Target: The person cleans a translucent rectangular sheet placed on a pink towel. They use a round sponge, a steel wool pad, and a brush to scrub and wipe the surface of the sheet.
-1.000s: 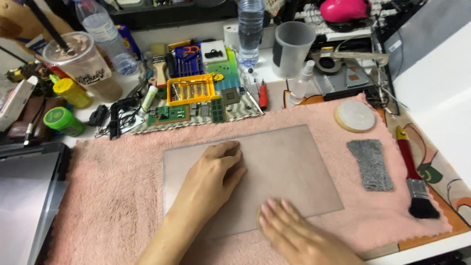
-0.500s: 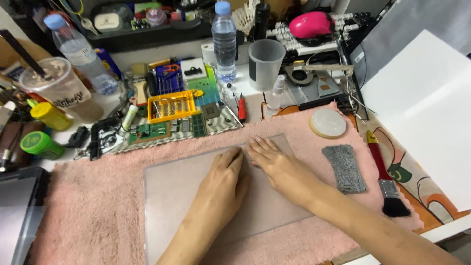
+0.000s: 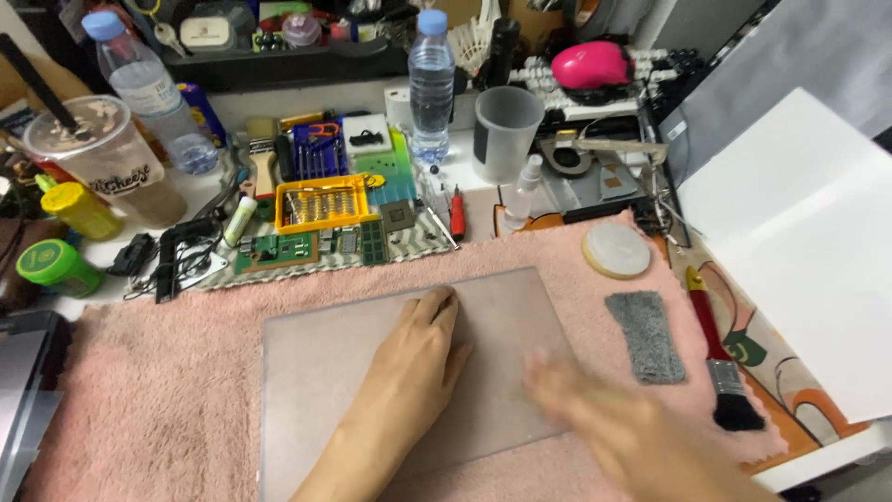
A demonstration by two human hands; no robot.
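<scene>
Your left hand (image 3: 413, 358) lies flat, palm down and fingers spread, on the clear sheet (image 3: 325, 372), gripping nothing; pressed like that, it seems to pin the sheet so it cannot slide. The sheet rests flat on the pink towel (image 3: 158, 381), in the middle of the work area, and the soft pile under it likely guards it from scratches. Your right hand (image 3: 613, 423) is over the sheet's right edge, blurred with motion, so you cannot tell from this view whether it is open or closed, or whether it touches the sheet at all. Just to its right on the towel lie a grey cloth (image 3: 648, 336) and a red-handled brush (image 3: 717, 358), with a white round pad (image 3: 617, 249) further back, all set close to that hand's side. Behind the towel, a yellow bit case (image 3: 322, 204), circuit boards (image 3: 279, 249), a water bottle (image 3: 431, 84) and a plastic cup (image 3: 506, 132) stand apart from the sheet.
</scene>
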